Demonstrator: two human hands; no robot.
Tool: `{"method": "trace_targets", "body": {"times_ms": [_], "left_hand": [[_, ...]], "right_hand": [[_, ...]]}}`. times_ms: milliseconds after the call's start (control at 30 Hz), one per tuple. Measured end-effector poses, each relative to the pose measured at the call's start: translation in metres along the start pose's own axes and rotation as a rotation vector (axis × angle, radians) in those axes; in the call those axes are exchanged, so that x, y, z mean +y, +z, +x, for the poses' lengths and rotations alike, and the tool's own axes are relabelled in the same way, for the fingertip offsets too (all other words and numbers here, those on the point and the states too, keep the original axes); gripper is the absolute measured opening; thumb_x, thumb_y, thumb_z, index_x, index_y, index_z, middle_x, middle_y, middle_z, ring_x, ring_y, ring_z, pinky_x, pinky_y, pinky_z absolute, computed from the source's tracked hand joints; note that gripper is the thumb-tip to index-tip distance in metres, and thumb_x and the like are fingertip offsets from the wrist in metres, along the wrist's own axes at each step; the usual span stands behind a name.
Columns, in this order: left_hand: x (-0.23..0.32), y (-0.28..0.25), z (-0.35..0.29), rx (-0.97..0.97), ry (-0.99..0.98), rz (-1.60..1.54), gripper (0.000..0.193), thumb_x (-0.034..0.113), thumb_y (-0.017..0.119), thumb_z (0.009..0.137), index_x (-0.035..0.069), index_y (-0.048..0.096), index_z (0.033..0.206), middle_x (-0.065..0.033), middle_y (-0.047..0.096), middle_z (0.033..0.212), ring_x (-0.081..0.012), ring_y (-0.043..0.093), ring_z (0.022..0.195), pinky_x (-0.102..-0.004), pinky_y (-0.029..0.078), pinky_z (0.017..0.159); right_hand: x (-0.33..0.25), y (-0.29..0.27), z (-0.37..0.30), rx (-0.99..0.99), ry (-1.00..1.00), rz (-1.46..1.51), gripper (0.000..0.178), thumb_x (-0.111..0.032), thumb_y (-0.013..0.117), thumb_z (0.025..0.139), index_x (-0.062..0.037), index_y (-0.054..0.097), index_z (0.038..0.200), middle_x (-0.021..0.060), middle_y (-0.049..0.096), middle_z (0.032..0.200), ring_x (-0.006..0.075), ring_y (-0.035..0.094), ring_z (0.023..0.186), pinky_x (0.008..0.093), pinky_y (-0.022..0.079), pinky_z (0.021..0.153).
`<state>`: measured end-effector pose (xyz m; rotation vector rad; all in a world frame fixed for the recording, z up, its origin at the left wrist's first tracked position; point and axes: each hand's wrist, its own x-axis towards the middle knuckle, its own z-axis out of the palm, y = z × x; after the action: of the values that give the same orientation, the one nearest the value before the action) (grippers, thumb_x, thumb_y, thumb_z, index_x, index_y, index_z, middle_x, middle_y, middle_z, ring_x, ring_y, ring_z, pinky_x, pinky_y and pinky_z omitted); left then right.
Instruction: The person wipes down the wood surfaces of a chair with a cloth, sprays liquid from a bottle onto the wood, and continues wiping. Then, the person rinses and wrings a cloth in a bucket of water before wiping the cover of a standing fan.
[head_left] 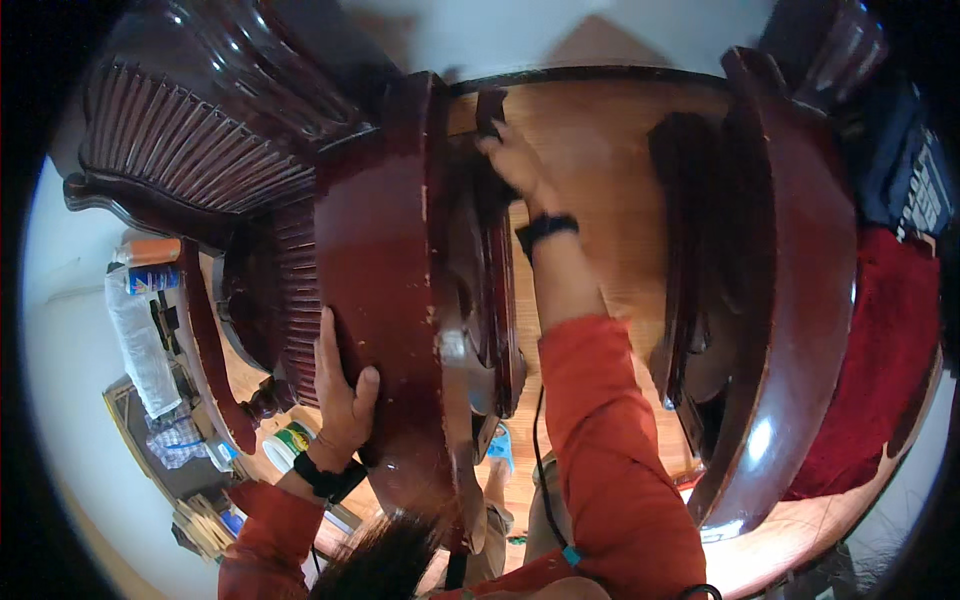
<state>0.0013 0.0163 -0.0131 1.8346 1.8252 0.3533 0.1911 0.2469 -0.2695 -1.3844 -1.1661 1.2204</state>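
A dark red lacquered wooden armchair (385, 200) with a slatted back and seat stands on my left. My left hand (345, 390) lies on its broad, curved armrest with the fingers stretched out. My right arm reaches far forward into the gap between this chair and a second one. There my right hand (515, 165), slightly blurred, has its fingers bent at a dark piece (490, 105) by the first chair's far leg. Whether that piece is cloth or part of the chair, I cannot tell. Both wrists wear black bands.
The second dark red armchair (800, 330) stands on the right, with a red cloth (870, 360) and dark clothing (905, 170) beyond its armrest. A white tub (288, 445) and a crowded shelf (135, 420) are at left. A black cable (540, 430) hangs by my right arm.
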Motion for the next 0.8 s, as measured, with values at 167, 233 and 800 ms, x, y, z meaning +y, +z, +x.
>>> {"method": "trace_targets", "body": {"times_ms": [167, 233, 800], "left_hand": [[-0.003, -0.007, -0.003, -0.008, -0.007, 0.078, 0.079, 0.044, 0.045, 0.089, -0.006, 0.014, 0.141, -0.0308, 0.029, 0.137, -0.0427, 0.036, 0.122, -0.0432, 0.027, 0.103], [-0.006, -0.009, -0.004, -0.011, -0.024, 0.063, 0.079, 0.044, 0.045, 0.089, -0.007, 0.015, 0.141, -0.0309, 0.028, 0.138, -0.0426, 0.035, 0.123, -0.0432, 0.026, 0.104], [-0.009, -0.005, -0.007, 0.006, -0.014, 0.028, 0.075, 0.043, 0.039, 0.092, -0.008, 0.016, 0.141, -0.0263, 0.024, 0.143, -0.0369, 0.028, 0.131, -0.0407, 0.020, 0.108]], "right_hand": [[-0.033, 0.036, 0.040, -0.465, 0.279, -0.276, 0.050, -0.044, 0.038, 0.090, -0.0101, 0.056, 0.123, 0.0153, 0.050, 0.130, 0.0344, 0.046, 0.120, 0.0397, 0.034, 0.101], [-0.025, 0.036, 0.034, -0.467, 0.302, -0.327, 0.052, -0.047, 0.035, 0.091, -0.0126, 0.057, 0.122, 0.0135, 0.050, 0.131, 0.0338, 0.046, 0.120, 0.0401, 0.034, 0.101], [-0.096, 0.002, -0.157, -0.513, -0.210, -0.448, 0.032, -0.010, 0.055, 0.075, -0.0086, 0.061, 0.106, 0.0195, 0.064, 0.086, 0.0358, 0.063, 0.081, 0.0458, 0.050, 0.069]]}}
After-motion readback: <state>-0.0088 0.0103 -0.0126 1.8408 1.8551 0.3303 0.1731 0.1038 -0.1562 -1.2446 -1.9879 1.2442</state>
